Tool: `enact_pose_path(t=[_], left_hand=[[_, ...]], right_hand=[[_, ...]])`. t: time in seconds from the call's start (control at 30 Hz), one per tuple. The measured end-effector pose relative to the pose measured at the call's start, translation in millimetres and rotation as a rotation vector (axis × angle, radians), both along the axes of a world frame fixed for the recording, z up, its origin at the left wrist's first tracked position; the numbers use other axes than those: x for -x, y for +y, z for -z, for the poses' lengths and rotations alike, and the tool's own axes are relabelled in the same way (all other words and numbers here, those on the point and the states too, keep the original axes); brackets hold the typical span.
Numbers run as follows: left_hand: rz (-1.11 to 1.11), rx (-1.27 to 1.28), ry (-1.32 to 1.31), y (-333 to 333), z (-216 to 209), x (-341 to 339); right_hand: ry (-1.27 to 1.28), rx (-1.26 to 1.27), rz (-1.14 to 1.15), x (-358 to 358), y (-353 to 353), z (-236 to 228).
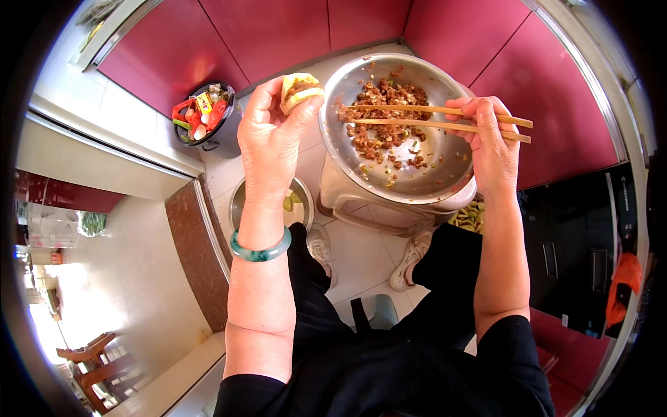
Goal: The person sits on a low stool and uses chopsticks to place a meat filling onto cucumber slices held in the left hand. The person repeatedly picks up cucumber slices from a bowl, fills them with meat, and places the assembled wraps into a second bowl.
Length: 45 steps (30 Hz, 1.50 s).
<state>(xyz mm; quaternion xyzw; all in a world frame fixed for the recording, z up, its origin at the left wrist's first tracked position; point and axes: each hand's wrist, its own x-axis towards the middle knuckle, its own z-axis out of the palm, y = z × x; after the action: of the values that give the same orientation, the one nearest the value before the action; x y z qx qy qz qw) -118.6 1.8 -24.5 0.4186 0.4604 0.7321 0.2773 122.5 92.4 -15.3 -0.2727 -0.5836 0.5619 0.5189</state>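
Note:
My left hand is raised beside the big bowl, its fingers and thumb closed around a pale yellow vegetable slice folded over brown filling. In my right hand is a pair of wooden chopsticks, held slightly apart and pointing left. Their tips reach the chopped brown filling at the left side of the large metal bowl. Green bits are mixed through the filling, and part of the bowl's bottom shows bare.
A beige stool stands under the large bowl. Below my left wrist, a smaller metal bowl contains pale green pieces. More cut pieces lie beneath my right forearm. A full black bin stands by the red cabinets.

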Motion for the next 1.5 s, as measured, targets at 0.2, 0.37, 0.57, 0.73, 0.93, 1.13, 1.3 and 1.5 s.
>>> enact_pose_path(t=[0.2,0.37,0.57,0.73,0.93,1.13,1.3,1.5], left_hand=[[-0.006,0.004,0.014,-3,0,0],[-0.009,0.001,-0.001,-4,-1,0],[-0.008,-0.001,0.009,-4,-1,1],[0.039,0.001,-0.028,-4,-2,-4],[0.134,0.019,-0.055,-2,-4,-19],[0.229,0.03,-0.041,1,-4,-32],[0.311,-0.009,-0.093,4,-2,-44],[0.375,-0.016,-0.172,1,-10,-48]], right_hand=[[-0.019,-0.067,0.052,8,-10,-3],[0.028,-0.059,0.058,6,-11,-2],[0.201,0.039,0.038,-9,2,1],[0.341,0.077,0.108,-39,18,1],[0.353,0.122,0.164,-65,25,-5],[0.524,0.174,-0.048,-71,17,-16],[0.539,0.22,-0.151,-63,12,-13],[0.514,0.237,-0.164,-60,12,-9]])
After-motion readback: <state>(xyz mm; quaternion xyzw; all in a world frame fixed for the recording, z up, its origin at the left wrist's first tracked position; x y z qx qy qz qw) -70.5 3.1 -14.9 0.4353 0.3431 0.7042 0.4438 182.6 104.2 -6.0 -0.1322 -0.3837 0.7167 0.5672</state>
